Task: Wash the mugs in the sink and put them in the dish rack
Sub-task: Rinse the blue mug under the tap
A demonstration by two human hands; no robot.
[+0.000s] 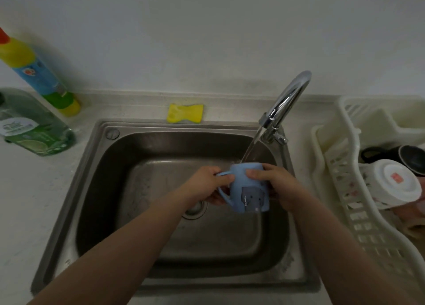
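Observation:
A light blue mug (pixel 250 189) with a grey elephant picture is held upright over the steel sink (pixel 161 148), under the water running from the chrome tap (pixel 287 100). My left hand (pixel 207 185) grips its handle on the left side. My right hand (pixel 278 187) wraps the mug's right side near the rim. In the white dish rack (pixel 340 166) at the right lie a white mug (pixel 391 185) on its side and a black mug (pixel 409 157) behind it.
A yellow sponge (pixel 185 113) lies on the ledge behind the sink. A green dish soap bottle (pixel 34 130) and a yellow and blue cleaner bottle (pixel 39 75) stand at the left on the counter. The drain (pixel 195 210) sits mid-basin.

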